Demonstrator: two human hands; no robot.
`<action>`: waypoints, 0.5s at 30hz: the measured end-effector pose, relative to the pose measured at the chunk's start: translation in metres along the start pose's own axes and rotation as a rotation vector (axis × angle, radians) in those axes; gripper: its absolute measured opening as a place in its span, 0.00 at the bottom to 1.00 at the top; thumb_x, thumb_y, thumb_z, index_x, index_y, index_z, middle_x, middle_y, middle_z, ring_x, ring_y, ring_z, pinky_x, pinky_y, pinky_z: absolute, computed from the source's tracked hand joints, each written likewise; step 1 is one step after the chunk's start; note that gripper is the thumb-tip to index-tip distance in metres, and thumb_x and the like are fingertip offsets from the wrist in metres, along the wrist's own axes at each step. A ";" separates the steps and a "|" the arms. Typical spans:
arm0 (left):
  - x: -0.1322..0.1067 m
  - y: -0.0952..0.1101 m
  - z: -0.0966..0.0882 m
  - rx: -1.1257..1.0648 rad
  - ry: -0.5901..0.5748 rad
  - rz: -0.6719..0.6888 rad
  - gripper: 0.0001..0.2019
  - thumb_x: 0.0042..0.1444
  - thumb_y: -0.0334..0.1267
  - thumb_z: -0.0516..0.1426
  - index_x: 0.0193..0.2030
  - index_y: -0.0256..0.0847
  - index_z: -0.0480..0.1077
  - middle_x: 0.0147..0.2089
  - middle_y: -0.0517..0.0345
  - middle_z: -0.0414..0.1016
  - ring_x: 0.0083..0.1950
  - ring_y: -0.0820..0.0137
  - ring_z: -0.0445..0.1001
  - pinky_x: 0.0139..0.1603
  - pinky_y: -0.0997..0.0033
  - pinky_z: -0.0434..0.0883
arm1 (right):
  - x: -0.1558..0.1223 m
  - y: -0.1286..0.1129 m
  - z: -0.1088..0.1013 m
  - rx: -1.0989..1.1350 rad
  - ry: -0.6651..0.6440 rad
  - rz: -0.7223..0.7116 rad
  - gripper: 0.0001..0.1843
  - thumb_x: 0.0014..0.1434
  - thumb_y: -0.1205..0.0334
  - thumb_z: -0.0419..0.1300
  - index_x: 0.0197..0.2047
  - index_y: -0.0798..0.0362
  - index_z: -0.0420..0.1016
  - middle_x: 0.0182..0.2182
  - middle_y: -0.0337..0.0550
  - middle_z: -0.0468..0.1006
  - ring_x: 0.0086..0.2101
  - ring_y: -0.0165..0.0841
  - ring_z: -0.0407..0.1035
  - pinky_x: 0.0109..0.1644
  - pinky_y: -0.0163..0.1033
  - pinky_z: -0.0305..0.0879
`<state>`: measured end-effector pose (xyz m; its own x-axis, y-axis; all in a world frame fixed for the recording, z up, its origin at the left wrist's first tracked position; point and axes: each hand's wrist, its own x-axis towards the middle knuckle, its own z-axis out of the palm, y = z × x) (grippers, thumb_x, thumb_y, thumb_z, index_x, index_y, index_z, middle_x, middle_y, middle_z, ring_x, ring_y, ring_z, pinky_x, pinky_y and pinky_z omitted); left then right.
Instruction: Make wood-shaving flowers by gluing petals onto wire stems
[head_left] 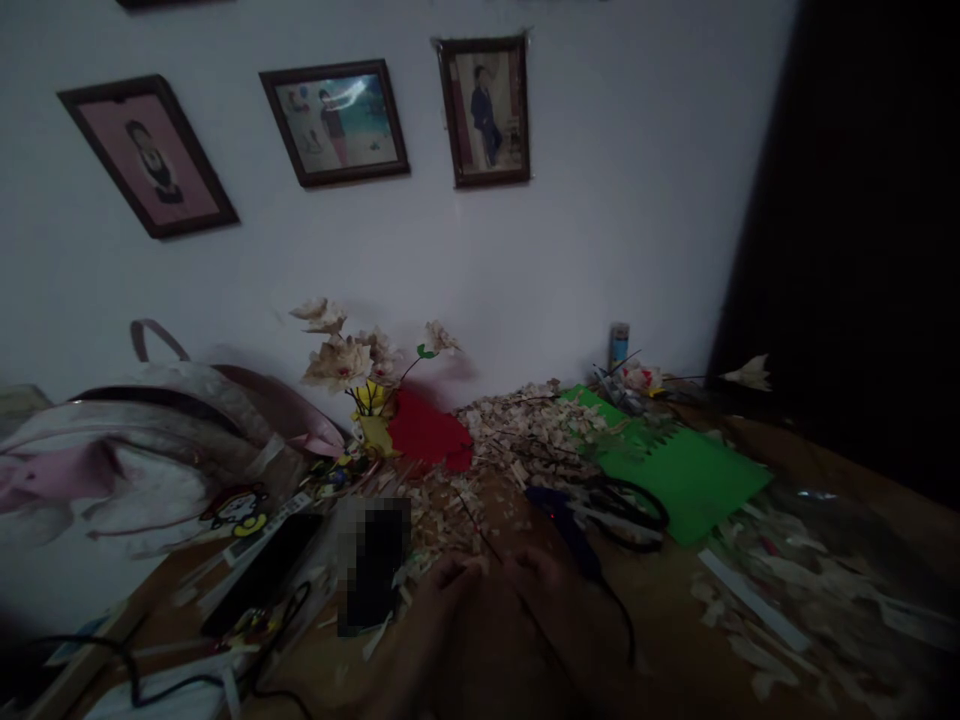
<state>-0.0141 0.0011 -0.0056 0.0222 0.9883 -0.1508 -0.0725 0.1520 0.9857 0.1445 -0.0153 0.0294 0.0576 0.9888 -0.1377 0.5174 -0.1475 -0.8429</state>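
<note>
Left hand: the left hand (448,582) is at the bottom centre of the frame, fingers curled inward. It is too dim and blurred to tell whether they grip anything.
Right hand: the right hand (537,570) is just beside the left, fingers bent. I cannot tell whether it holds anything either.
Stem: one thin dark stem (480,530) slants across the wooden table (675,620) and passes between the two hands at lower centre.
Vase: one yellow vase (375,432) at centre left holds paper flowers (339,364); four pale blooms can be made out.
Can: one blue can (619,345) stands upright by the wall at centre right; its contents are hidden.
Bag: one pink and white bag (135,450) is at the left edge; its inside is not visible.
Scraps: one heap of pale paper scraps (525,425) lies at centre.
Sheets: two, a red sheet (427,432) touching the vase and a green sheet (690,475) to the right of the heap.
Scissors: one pair of scissors (626,510) lies at the green sheet's lower left edge.
Frames: three framed pictures (334,122) hang across the upper left of the wall.
</note>
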 end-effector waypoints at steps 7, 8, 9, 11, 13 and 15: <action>0.002 0.005 -0.003 0.088 0.023 0.017 0.10 0.41 0.43 0.61 0.21 0.39 0.68 0.21 0.67 0.67 0.26 0.73 0.65 0.29 0.77 0.60 | 0.011 0.012 0.007 0.190 -0.003 -0.122 0.16 0.51 0.49 0.51 0.30 0.49 0.73 0.25 0.37 0.75 0.28 0.31 0.69 0.32 0.33 0.60; 0.001 0.006 -0.002 0.097 0.021 0.023 0.10 0.42 0.42 0.60 0.21 0.39 0.68 0.21 0.67 0.67 0.26 0.73 0.65 0.29 0.77 0.60 | 0.010 0.013 0.005 0.163 -0.005 -0.102 0.17 0.51 0.46 0.50 0.31 0.48 0.74 0.26 0.37 0.76 0.29 0.32 0.69 0.33 0.34 0.60; 0.000 0.007 -0.001 0.104 0.021 0.027 0.10 0.42 0.43 0.60 0.21 0.39 0.67 0.21 0.66 0.67 0.26 0.73 0.65 0.29 0.77 0.60 | 0.008 0.013 0.003 0.120 -0.008 -0.067 0.20 0.51 0.43 0.50 0.32 0.47 0.75 0.27 0.38 0.77 0.30 0.34 0.70 0.33 0.36 0.59; -0.001 0.007 0.001 0.104 0.011 0.020 0.10 0.41 0.43 0.60 0.21 0.39 0.67 0.21 0.66 0.67 0.26 0.73 0.65 0.29 0.76 0.60 | 0.005 0.011 -0.002 0.036 -0.008 -0.006 0.25 0.48 0.37 0.49 0.35 0.43 0.76 0.29 0.39 0.78 0.31 0.38 0.70 0.34 0.39 0.59; -0.001 0.006 0.002 0.084 0.011 0.008 0.10 0.40 0.43 0.61 0.21 0.39 0.67 0.22 0.66 0.68 0.26 0.73 0.65 0.29 0.76 0.61 | 0.002 0.010 -0.005 0.008 0.001 0.012 0.27 0.46 0.34 0.49 0.35 0.42 0.77 0.31 0.40 0.79 0.32 0.40 0.70 0.34 0.40 0.58; -0.001 0.004 0.002 0.075 -0.001 0.003 0.09 0.39 0.42 0.61 0.21 0.39 0.67 0.21 0.66 0.68 0.27 0.72 0.66 0.30 0.75 0.61 | 0.001 0.008 -0.007 0.012 0.003 0.014 0.26 0.46 0.33 0.48 0.36 0.40 0.76 0.32 0.39 0.79 0.32 0.40 0.70 0.33 0.40 0.58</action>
<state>-0.0128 0.0012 -0.0013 0.0235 0.9888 -0.1473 0.0022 0.1473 0.9891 0.1553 -0.0158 0.0261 0.0676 0.9866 -0.1482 0.5058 -0.1620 -0.8473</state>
